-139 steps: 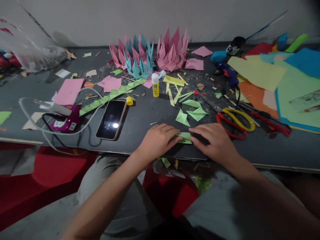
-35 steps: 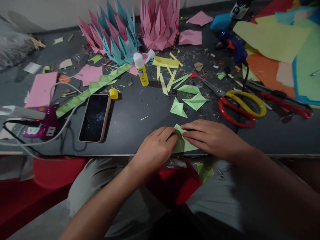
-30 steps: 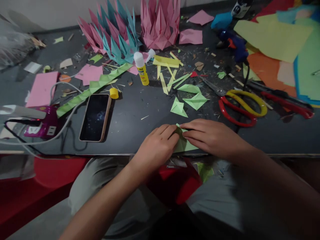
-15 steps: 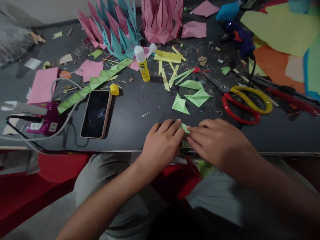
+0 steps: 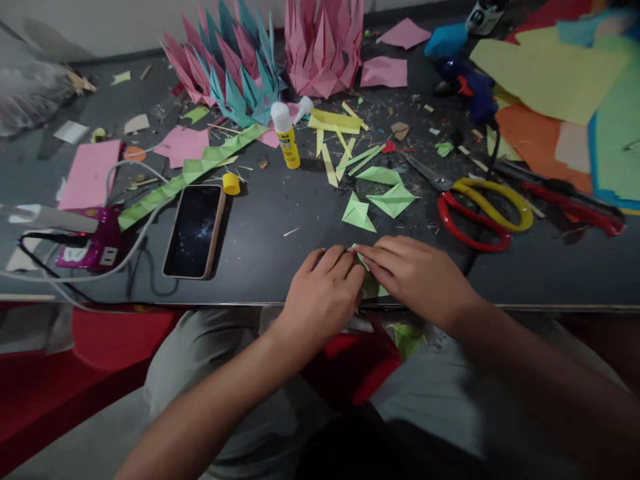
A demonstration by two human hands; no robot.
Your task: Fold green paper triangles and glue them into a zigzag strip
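A small folded piece of green paper (image 5: pixel 373 285) lies at the near edge of the dark table (image 5: pixel 280 227). My left hand (image 5: pixel 323 293) presses on its left side with fingers bent together. My right hand (image 5: pixel 417 277) lies over its right side, fingertips pinching the paper's top corner. Most of the paper is hidden under both hands. Three finished green folded pieces (image 5: pixel 393 199) lie just beyond the hands.
A phone (image 5: pixel 195 230) lies left of the hands, by a purple charger (image 5: pixel 93 247) with cables. A glue stick (image 5: pixel 287 137), red-and-yellow scissors (image 5: pixel 483 210), pink and teal paper crowns (image 5: pixel 270 60), a blue glue gun (image 5: pixel 470 87) and coloured sheets (image 5: pixel 565 87) fill the far table.
Both hands have closed in over the green paper, covering more of it. My right fingertips have slid left to the top corner. The view has shifted slightly.
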